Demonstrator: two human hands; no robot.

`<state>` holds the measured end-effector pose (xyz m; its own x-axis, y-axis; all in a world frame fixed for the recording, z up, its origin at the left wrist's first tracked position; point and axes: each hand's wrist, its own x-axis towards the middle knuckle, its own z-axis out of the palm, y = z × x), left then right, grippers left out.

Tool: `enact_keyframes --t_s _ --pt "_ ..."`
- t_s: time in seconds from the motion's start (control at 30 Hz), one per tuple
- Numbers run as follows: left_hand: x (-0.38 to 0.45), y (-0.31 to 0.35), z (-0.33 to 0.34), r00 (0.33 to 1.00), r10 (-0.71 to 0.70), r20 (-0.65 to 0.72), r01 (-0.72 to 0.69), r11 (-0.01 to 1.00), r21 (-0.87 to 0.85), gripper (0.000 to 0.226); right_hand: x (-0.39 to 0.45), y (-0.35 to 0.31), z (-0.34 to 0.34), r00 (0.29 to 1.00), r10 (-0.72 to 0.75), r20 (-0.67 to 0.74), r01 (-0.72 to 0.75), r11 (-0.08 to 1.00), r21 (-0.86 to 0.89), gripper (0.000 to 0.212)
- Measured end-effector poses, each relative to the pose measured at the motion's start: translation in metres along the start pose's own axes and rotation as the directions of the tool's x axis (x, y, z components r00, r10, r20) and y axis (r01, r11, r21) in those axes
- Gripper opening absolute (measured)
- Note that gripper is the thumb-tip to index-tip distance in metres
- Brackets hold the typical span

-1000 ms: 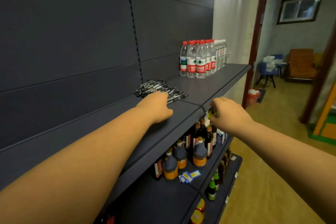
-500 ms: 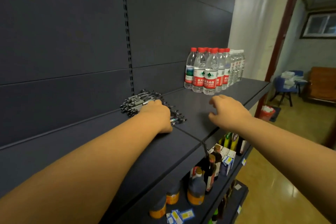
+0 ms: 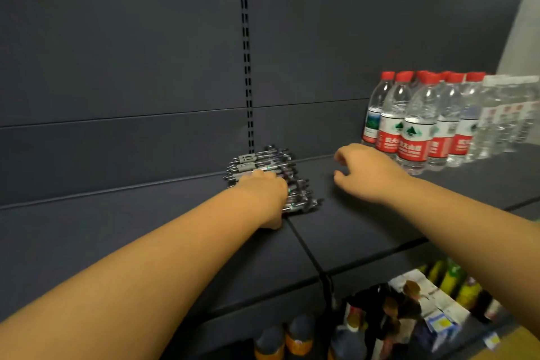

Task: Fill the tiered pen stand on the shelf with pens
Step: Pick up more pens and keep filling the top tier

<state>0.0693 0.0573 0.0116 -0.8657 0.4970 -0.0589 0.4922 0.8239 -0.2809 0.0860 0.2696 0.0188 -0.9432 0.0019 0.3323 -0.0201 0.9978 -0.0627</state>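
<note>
While the left hand [image 3: 263, 196] lies flat on the pile of pens [image 3: 295, 181] at the back wall, fingers spread and nothing gripped, the right hand [image 3: 371, 172] hovers at three o'clock of the pile, fingers loosely curled and empty. Bare dark shelf [image 3: 365, 228] runs from there to the front edge. Water bottles [image 3: 415, 128] crowd two o'clock, at least seven red caps. Pens too blurred to count.
</note>
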Motion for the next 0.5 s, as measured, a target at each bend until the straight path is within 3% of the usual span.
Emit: enact_keyframes --t_s 0.2,0.5 --pt "-0.010 0.004 0.005 0.991 -0.051 -0.122 0.051 0.999 -0.008 0.022 0.005 0.025 0.003 0.991 -0.131 0.002 0.130 0.989 0.065 0.038" --pt "-0.021 0.011 0.007 0.975 -0.074 -0.210 0.075 0.997 -0.003 0.019 0.002 0.047 0.007 0.980 -0.200 -0.001 0.198 0.971 0.134 0.039"
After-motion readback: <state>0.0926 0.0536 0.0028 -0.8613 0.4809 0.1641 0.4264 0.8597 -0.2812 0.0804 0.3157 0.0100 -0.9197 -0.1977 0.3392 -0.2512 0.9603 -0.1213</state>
